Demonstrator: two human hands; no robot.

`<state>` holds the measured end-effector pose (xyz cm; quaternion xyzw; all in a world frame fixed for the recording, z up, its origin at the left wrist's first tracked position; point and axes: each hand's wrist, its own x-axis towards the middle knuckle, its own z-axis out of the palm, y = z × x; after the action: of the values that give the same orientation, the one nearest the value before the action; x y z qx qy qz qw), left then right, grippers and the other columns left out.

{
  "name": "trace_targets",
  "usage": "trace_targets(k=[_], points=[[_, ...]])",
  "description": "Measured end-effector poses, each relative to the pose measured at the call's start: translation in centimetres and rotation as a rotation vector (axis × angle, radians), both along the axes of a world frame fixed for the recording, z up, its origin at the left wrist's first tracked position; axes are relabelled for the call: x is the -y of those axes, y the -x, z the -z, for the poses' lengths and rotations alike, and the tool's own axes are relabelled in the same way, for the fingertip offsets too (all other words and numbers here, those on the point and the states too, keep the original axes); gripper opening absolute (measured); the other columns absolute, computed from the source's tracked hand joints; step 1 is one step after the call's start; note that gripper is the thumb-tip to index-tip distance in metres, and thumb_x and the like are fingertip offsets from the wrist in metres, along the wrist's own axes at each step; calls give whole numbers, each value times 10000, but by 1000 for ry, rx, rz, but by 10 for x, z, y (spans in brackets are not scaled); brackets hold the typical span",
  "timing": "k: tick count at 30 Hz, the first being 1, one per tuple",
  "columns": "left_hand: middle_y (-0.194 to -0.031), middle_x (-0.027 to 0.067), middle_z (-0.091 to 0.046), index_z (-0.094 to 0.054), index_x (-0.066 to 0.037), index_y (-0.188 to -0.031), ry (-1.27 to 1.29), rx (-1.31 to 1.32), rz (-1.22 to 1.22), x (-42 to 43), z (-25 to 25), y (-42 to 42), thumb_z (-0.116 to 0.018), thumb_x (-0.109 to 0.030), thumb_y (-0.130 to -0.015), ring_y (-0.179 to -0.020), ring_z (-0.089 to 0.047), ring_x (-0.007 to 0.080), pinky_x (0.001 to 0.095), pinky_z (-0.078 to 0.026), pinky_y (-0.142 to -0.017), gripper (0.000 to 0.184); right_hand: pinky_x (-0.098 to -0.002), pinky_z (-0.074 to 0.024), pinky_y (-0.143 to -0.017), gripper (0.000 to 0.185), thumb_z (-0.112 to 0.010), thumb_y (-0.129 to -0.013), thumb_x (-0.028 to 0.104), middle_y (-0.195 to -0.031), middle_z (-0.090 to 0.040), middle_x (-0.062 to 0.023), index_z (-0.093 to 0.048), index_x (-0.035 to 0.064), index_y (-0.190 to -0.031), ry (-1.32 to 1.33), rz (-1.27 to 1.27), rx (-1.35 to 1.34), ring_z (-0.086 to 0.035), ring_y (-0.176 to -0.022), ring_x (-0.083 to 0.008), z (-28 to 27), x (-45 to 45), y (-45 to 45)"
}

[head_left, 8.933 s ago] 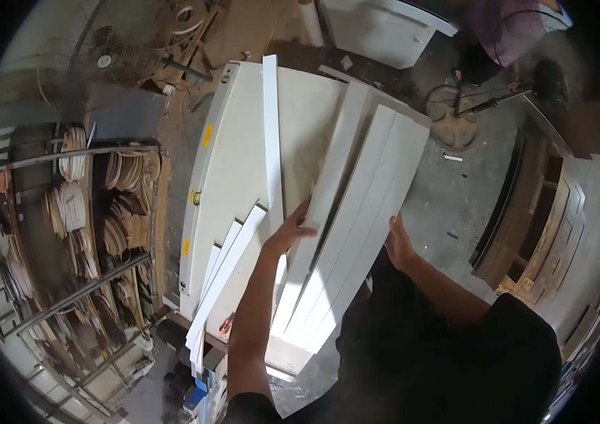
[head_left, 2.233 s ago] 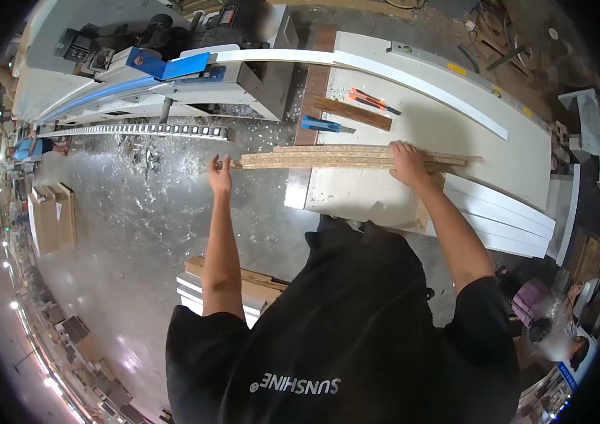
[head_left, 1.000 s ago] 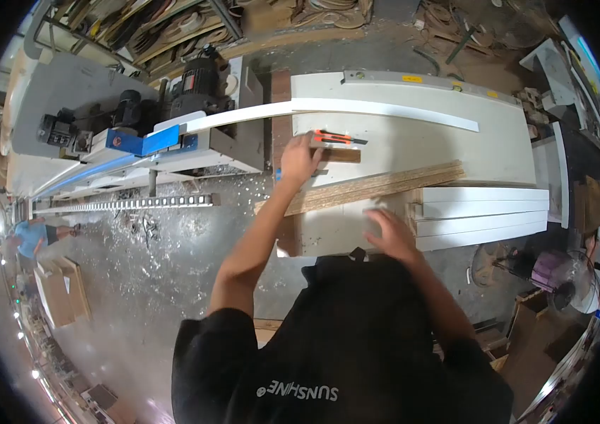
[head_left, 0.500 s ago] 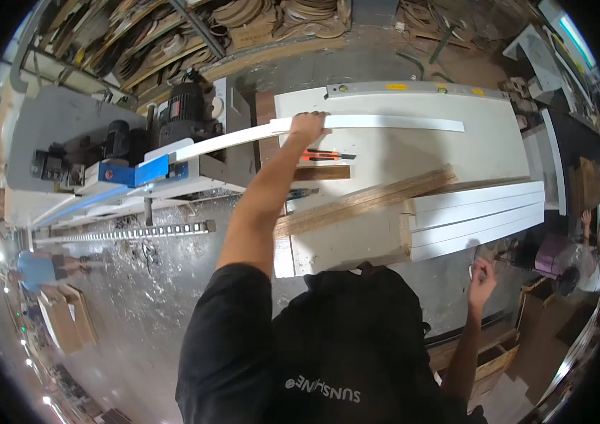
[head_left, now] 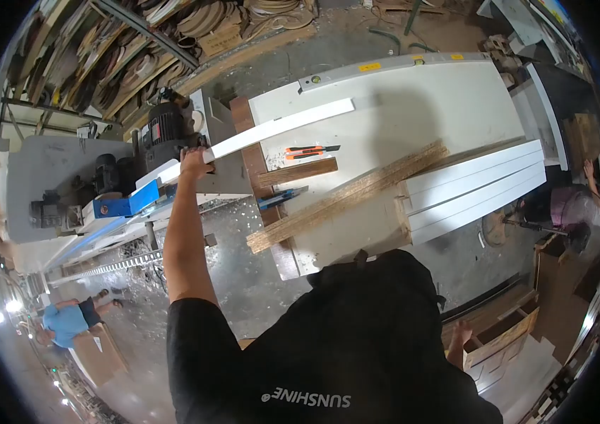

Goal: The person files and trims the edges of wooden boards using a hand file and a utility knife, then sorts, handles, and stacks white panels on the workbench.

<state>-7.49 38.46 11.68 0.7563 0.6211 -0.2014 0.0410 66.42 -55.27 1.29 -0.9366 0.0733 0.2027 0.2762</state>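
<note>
My left hand [head_left: 194, 162] is closed round a long white strip [head_left: 282, 127] close to the machine. The strip's right part lies over the white worktable [head_left: 356, 187], and its other end runs towards the edge machine's blue guard [head_left: 146, 198]. Low at the right, my right hand [head_left: 461, 332] hangs beside my body, fingers loosely apart with nothing visible in them. An orange utility knife [head_left: 310, 151], a short brown wood strip [head_left: 298, 172] and a blue knife [head_left: 282, 198] lie on the table. Chipboard strips [head_left: 349, 194] cross it diagonally.
White-faced boards [head_left: 473, 187] lie side by side at the table's right. A spirit level [head_left: 391, 65] runs along the far edge. Motors [head_left: 165, 127] stand on the machine at left. One person in blue [head_left: 67, 324] is at lower left; another person's hand [head_left: 589, 171] shows at far right.
My left hand and the white strip have moved left towards the machine. My right hand has dropped lower, and a small white piece seen by its fingers before is no longer there.
</note>
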Motion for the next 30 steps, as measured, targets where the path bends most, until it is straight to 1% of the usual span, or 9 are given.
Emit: trace_targets(k=[3,4,6,9,12,19,20,24,30], points=[[-1547,164,-640,-588,-128,-1543,-22,49,75,-6,24,-30,-918,-464,-774,-1482,-559,343,542,-299,-1317,901,-456,-539,-646,242,-729,-977,259,-793,-713,-167,-740,19,-943,278,-581,415,-714,-728,-290,16,-41,-16],[-1555,179,-629,-594,-117,-1525,41,55,36,-11,32,-47,-921,-473,-786,-1471,-571,346,530,-316,-1308,883,-511,-533,-711,315,-708,-985,306,-864,-714,-258,-710,-7,-951,56,-488,242,-699,-768,-438,-26,-90,-6],[-1438,167,-710,-584,-144,-1510,50,74,36,-19,48,-80,-893,-404,-849,-1375,-649,370,516,-472,-1192,775,-520,-513,-741,371,-669,-1037,331,-864,-726,-204,-708,-9,-892,112,-757,545,-706,-825,-389,-26,-122,-22],[-1503,206,-649,-558,-83,-1487,33,106,-55,-11,35,-128,-864,-257,-917,-1423,-597,405,525,-499,-1174,670,-404,-577,-798,318,-742,-1038,285,-910,-777,-165,-754,-24,-1113,46,-529,427,-750,-850,-256,-61,-179,-33],[-1479,241,-627,-537,-10,-1395,-52,209,45,-15,19,-160,-855,-211,-920,-1421,-563,454,542,-502,-1160,606,-397,-585,-894,242,-731,-1017,213,-1016,-788,-182,-760,-6,-1117,-176,-466,450,-769,-937,-291,-150,-258,-14],[-1124,290,-697,-542,-22,-1248,-484,511,382,30,-175,-255,-768,-332,-1013,-1042,-680,543,619,-545,-865,450,-364,-588,-967,236,-781,-946,16,-1134,-802,-127,-776,15,-1182,-604,-763,622,-759,-1064,-215,-230,-429,39],[-1135,296,-688,-542,-9,-1272,-617,552,499,40,-205,-258,-771,-311,-1015,-1071,-671,535,609,-538,-884,458,-369,-587,-990,292,-817,-924,9,-1176,-780,-127,-765,30,-1211,-989,-745,492,-750,-1108,-239,-226,-465,59],[-1357,271,-672,-596,58,-1398,-765,935,455,94,-321,-256,-787,-257,-1031,-1243,-659,419,511,-487,-1117,520,-471,-508,-1137,684,-898,-896,316,-1411,-670,-164,-607,63,-1462,-977,-1222,365,-647,-1321,-356,-277,-569,154],[-1087,125,-771,-730,-14,-1271,-1209,1134,284,172,-405,-198,-659,-141,-1075,-1009,-755,267,437,-608,-1008,244,-563,-416,-1278,1166,-912,-824,535,-1667,-356,-277,-307,15,-1674,-1034,-1574,332,-404,-1537,-468,-320,-648,292]])
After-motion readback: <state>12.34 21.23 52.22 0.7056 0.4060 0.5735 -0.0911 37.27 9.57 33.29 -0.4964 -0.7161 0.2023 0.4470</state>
